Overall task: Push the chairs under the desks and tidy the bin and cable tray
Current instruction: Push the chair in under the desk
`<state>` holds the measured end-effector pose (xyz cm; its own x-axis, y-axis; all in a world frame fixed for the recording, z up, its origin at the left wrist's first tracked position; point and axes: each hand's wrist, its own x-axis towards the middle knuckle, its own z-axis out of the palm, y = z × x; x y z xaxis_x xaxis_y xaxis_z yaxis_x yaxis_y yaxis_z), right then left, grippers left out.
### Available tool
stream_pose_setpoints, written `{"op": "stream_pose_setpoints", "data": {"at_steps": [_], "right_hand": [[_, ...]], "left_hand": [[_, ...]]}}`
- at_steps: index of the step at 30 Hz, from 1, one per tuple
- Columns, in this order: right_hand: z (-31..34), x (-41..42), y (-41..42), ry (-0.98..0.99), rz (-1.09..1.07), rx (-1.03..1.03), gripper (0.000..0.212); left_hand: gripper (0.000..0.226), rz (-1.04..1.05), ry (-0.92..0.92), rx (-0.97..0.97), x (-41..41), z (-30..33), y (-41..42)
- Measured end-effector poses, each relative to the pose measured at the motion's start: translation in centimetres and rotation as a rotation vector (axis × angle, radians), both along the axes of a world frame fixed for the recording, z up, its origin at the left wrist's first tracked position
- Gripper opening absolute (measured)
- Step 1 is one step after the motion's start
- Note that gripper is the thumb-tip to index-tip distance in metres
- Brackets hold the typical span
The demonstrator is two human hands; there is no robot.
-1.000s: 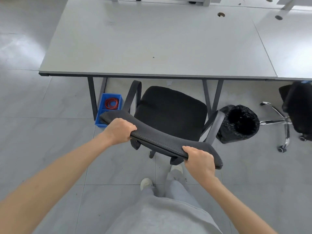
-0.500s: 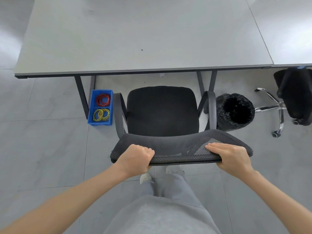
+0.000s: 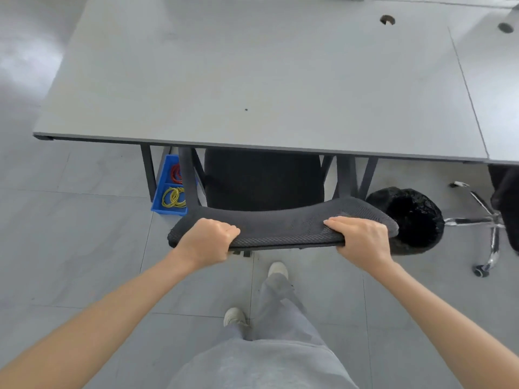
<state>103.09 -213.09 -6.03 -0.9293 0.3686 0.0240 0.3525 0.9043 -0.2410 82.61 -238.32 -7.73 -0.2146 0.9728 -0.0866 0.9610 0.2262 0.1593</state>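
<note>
Left hand: the left hand (image 3: 206, 239) was curled over the top edge of the black mesh chair backrest (image 3: 283, 224), left of the frame's centre, fingers wrapped over the front of the rim and clamped on it
Right hand: the right hand (image 3: 361, 237) gripped the same top edge right of centre, fingers laid flat across the mesh and thumb hidden under the rim
Chair: the black swivel chair's padded seat (image 3: 264, 181) lay in the middle of the frame, its far part hidden beneath the near edge of the desk; the two dark armrests (image 3: 187, 178) stood at either side, their far ends also passing under that edge
Desk: the large pale grey rectangular desk top (image 3: 252, 80) filled the upper half of the frame, carried on dark metal legs (image 3: 148, 172); a round cable hole (image 3: 387, 20) sat at upper right
Cable tray: the small blue plastic tray (image 3: 165, 189) stood on the floor at centre left, just beside the left desk leg and partly behind the left armrest; a red cable coil (image 3: 175, 174) lay in its far compartment, a yellow cable coil (image 3: 173, 197) in its near one
Bin: the round bin lined with a black plastic bag (image 3: 412, 217) stood on the floor at centre right, just beside the backrest's right end
Second chair: a chrome star base on castors (image 3: 490, 223) and a dark seat edge showed at the right margin
Person: grey trousers and two pale shoes (image 3: 278, 269) appeared at lower centre on the grey tiled floor (image 3: 70, 248)
</note>
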Motion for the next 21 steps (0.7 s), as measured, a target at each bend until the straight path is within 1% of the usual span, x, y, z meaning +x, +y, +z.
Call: {"op": "stream_pose_setpoints", "data": {"at_steps": [3,5,8,11,14,18,21], "right_hand": [[-0.6,-2.6,-0.4,-0.015,0.001,-0.020,0.049],[-0.7,-3.8,-0.4,-0.054,0.009,-0.009,0.046],[-0.9,-5.3,0.5,-0.096,0.022,-0.008,0.042],[-0.7,-7.2,1.8,-0.110,0.042,0.011,0.044],[-0.4,-9.0,3.2,-0.092,0.025,0.002,0.047],[0.1,-11.8,4.8,-0.062,-0.021,-0.046,0.044],[-0.1,-12.7,4.7,-0.117,-0.043,-0.043,0.042]], "left_hand": [[0.030,-0.030,0.013,-0.004,-3.9,1.1,0.4],[0.028,-0.050,0.029,0.001,-5.9,1.6,0.9],[0.030,-0.062,0.025,-0.030,-8.1,1.9,1.7],[0.027,-0.039,0.037,-0.066,-9.9,1.9,2.8],[0.037,-0.009,0.052,-0.056,-11.8,1.4,4.2],[0.025,0.018,0.046,-0.054,-14.3,1.5,6.3],[0.026,0.026,0.043,-0.060,-15.2,1.4,6.5]]}}
